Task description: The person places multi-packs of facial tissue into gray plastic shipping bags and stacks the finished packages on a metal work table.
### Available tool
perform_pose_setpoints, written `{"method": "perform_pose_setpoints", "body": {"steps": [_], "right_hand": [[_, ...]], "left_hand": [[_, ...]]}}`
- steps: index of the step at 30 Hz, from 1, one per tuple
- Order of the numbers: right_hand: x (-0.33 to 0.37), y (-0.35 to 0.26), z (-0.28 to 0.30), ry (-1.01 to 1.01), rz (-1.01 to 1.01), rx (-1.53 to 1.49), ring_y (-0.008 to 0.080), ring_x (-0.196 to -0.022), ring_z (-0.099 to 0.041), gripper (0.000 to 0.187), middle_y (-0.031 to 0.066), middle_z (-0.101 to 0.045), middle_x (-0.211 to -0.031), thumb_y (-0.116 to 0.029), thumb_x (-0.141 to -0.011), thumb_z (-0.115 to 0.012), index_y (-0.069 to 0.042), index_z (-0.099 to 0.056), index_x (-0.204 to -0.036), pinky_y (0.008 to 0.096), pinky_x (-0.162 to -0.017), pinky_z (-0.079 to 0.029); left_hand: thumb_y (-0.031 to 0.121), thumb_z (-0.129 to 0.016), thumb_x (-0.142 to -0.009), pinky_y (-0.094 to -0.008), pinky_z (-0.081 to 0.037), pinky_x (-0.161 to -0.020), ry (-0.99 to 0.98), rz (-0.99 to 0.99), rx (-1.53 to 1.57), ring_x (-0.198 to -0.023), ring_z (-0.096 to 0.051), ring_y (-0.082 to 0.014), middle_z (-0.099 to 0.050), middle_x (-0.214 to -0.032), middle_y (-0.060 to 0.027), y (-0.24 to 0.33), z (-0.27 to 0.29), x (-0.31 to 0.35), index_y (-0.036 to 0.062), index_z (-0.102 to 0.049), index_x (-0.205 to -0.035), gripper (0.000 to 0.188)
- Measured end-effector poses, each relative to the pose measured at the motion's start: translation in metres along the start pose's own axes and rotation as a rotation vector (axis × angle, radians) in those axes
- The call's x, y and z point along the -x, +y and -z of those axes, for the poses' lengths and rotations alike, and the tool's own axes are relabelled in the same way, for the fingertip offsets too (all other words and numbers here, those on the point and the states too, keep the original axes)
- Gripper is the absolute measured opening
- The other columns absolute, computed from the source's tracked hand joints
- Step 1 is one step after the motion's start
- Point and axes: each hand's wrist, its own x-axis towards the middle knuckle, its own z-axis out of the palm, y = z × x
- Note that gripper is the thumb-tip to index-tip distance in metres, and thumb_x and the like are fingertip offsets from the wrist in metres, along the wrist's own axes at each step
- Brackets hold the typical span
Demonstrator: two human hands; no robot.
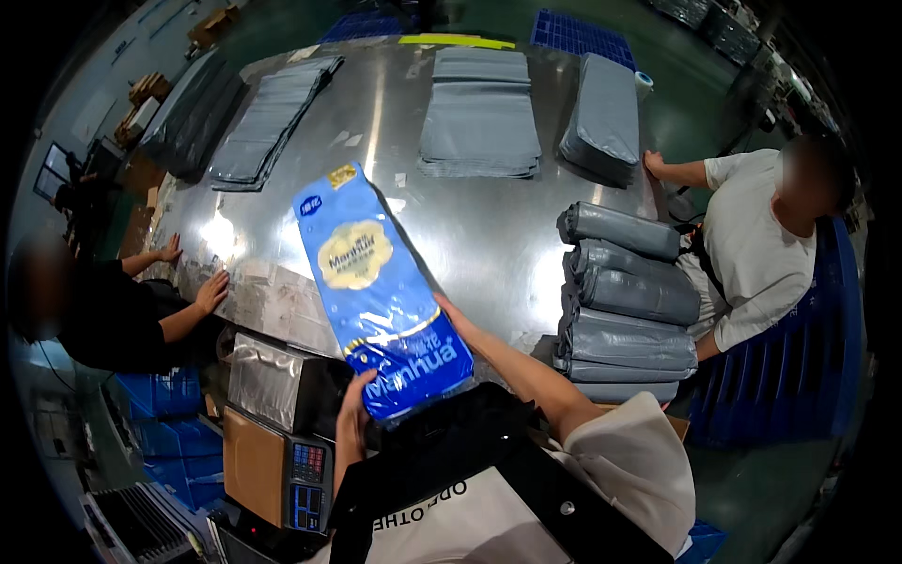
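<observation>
A long, soft blue plastic package with a pale yellow patch and a darker blue lower end is tilted in front of me, over the near part of the metal table. My left hand grips its lower left edge, thumb on the front. On the opposite edge, my right hand is closed against the side, with most of its fingers hidden behind the package. Whether the far end rests on the table, I cannot tell.
Grey plastic bags lie in flat stacks across the table's far side. Rolled grey bundles are piled at the right edge. A scale stands at lower left beside a metal box. Co-workers stand left and right, hands on the table.
</observation>
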Motion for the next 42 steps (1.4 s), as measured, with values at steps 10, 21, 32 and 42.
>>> {"method": "perform_pose_setpoints", "body": {"steps": [10,21,32,42], "right_hand": [[0.077,-0.081,0.032,0.270,0.481,0.497,0.0282,-0.130,-0.028,0.092,0.0216,-0.031,-0.138,-0.034,-0.076,-0.068,0.005,-0.014,-0.140,0.0349,-0.107,-0.022],[0.032,-0.185,0.137,1.193,0.316,1.310,0.0465,-0.123,-0.031,0.070,0.0326,-0.035,-0.131,-0.041,-0.087,-0.051,0.010,-0.031,-0.132,0.0493,-0.103,-0.024],[-0.267,-0.432,0.151,0.907,0.663,1.937,0.0332,-0.078,-0.057,0.036,0.0168,-0.061,-0.075,-0.034,-0.081,-0.057,0.001,-0.061,-0.075,0.0423,-0.078,-0.040],[-0.250,-0.418,0.117,0.919,0.931,1.718,0.0340,-0.073,-0.056,0.022,0.0158,-0.058,-0.073,-0.021,-0.080,-0.058,-0.001,-0.056,-0.070,0.0444,-0.069,-0.040]], "left_hand": [[0.015,-0.068,-0.075,-0.0316,-0.051,-0.078,-0.203,-0.061,-0.306,-0.092,-0.058,-0.0171,-0.058,-0.102,-0.0084,0.073,-0.117,-0.052,0.0010,-0.045,-0.120,0.052],[0.029,-0.060,-0.085,-0.0288,-0.049,-0.068,-0.968,0.277,-1.370,-0.077,-0.061,-0.0145,-0.066,-0.085,-0.0059,0.176,-0.189,-0.292,0.0026,-0.063,-0.100,0.031],[0.009,-0.066,-0.066,-0.0363,-0.052,-0.074,-0.245,-1.047,-2.213,-0.096,-0.058,-0.0283,-0.056,-0.099,-0.0160,0.238,-0.402,-0.556,0.0036,-0.054,-0.102,0.038],[0.018,-0.056,-0.076,-0.0461,-0.050,-0.067,-0.243,-1.004,-1.589,-0.071,-0.062,-0.0383,-0.063,-0.072,-0.0202,0.286,-0.429,-0.577,0.0059,-0.065,-0.066,0.018]]}}
